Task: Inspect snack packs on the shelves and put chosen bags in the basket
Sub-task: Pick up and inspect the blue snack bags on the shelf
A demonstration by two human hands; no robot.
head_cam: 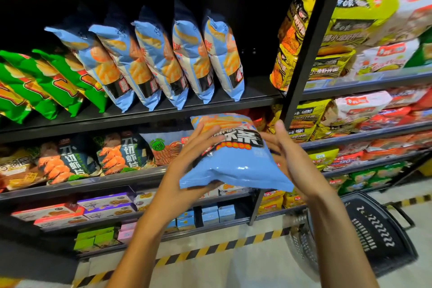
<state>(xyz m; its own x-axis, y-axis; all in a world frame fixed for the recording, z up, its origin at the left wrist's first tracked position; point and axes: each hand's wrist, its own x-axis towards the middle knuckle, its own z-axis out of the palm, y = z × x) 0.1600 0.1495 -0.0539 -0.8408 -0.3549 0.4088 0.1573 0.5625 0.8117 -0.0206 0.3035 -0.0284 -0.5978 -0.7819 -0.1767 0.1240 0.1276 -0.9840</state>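
I hold a light blue snack bag (236, 159) with orange sticks and black lettering in front of the shelves, its printed face towards me. My left hand (187, 166) grips its left side, fingers over the front and thumb underneath. My right hand (287, 147) holds its right edge, fingers behind the bag. Several matching blue bags (163, 58) lean in a row on the upper shelf. A black plastic basket (364, 231) sits on the floor at the lower right, below my right forearm.
Green chip bags (39, 82) fill the upper shelf's left. Dark shrimp-chip bags (98, 154) line the shelf below, with biscuit boxes (93, 208) lower down. A black upright post (304, 58) separates a right bay of yellow and white noodle packs (350, 30). Yellow-black floor tape (210, 250) runs along the shelf base.
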